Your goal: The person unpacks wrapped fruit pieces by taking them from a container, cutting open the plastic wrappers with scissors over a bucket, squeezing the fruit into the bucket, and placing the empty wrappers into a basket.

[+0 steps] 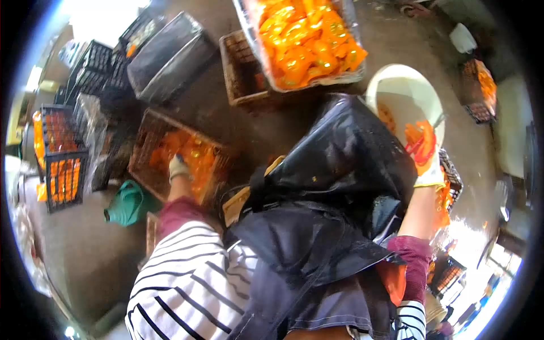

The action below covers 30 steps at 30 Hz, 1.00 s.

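Observation:
My left hand (179, 168), in a pale glove, reaches into a brown crate (148, 127) of orange peppers (199, 157). Its fingers are too small and blurred for me to tell whether they grip one. Over the near rim of a white bucket (374, 90), my right hand (426, 167) wears a light glove with a yellow cuff. It is closed around an orange pepper (418, 136), and something red shows along its fingers. A thin grey tip, perhaps a blade, sticks out beside the pepper. Some orange bits lie inside the bucket.
A lined crate heaped with orange pepper pieces (306, 48) stands ahead, beside another brown crate (237, 85). Black plastic (345, 153) covers my lap. To the left are a green watering can (131, 203), a black bin (170, 59) and stacked black crates (63, 164).

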Available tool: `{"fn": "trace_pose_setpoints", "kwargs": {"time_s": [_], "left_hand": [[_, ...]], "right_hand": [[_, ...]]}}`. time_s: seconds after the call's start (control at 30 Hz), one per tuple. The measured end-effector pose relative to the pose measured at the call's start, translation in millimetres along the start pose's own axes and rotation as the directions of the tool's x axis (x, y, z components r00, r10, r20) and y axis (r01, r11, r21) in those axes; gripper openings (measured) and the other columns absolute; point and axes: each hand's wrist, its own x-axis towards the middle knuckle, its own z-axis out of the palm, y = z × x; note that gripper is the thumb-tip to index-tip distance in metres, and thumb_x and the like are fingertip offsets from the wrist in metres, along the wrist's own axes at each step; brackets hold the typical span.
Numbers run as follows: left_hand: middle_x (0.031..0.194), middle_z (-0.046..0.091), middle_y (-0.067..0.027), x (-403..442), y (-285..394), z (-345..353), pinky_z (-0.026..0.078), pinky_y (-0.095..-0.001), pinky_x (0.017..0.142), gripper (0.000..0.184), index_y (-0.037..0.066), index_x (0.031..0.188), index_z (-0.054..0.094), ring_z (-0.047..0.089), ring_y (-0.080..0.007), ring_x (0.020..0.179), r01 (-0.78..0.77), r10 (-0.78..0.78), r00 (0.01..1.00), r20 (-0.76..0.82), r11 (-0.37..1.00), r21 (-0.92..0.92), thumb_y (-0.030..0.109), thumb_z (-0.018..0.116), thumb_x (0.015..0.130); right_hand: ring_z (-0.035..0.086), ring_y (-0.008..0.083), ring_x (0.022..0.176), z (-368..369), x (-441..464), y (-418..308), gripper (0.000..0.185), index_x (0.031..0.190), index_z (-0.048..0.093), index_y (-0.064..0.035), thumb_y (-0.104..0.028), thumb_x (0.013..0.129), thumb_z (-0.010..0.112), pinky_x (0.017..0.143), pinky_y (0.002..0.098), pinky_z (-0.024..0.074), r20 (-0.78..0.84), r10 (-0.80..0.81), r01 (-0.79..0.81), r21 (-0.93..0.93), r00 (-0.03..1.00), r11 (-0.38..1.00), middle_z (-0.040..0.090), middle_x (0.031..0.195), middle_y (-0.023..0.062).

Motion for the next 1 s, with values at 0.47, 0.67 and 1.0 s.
{"fn": "trace_pose_setpoints", "kwargs": {"time_s": [0.47,0.67,1.0], "left_hand": [[0.121,0.061,-0.0133,-79,322,-287,0.044,-0.0382,0.097,0.045,0.007,0.125,0.058,0.057,-0.0261,0.112,-0.718,0.422,0.683,-0.597,0.238,-0.654,0.023,0.068,0.085],[0.150,0.033,-0.0150,-28,460,-256,0.027,-0.0539,0.109,0.085,0.013,0.148,0.027,0.030,-0.0355,0.138,-0.777,0.803,0.593,-0.053,0.588,0.223,0.054,0.061,0.082],[0.107,0.067,-0.0151,1,459,-240,0.049,-0.0385,0.088,0.055,0.002,0.118,0.057,0.064,-0.0290,0.101,-0.724,0.744,0.657,-0.118,0.580,-0.375,0.040,0.068,0.080]], "right_hand": [[0.064,0.0260,0.098,19,-13,-27,0.043,0.116,0.055,-0.0036,-0.040,0.093,0.058,0.089,0.0356,0.0495,-0.046,0.002,0.000,0.047,0.999,0.999,0.064,0.111,0.0198],[0.066,0.0292,0.092,16,-13,-15,0.037,0.120,0.055,-0.0039,-0.031,0.094,0.058,0.066,0.0325,0.0474,-0.129,-0.097,0.102,0.033,0.987,0.994,0.065,0.108,0.0215],[0.066,0.0290,0.091,6,-13,-14,0.047,0.123,0.054,-0.0014,-0.039,0.095,0.054,0.072,0.0328,0.0482,-0.107,-0.027,0.020,-0.060,0.994,0.998,0.065,0.107,0.0237]]}}
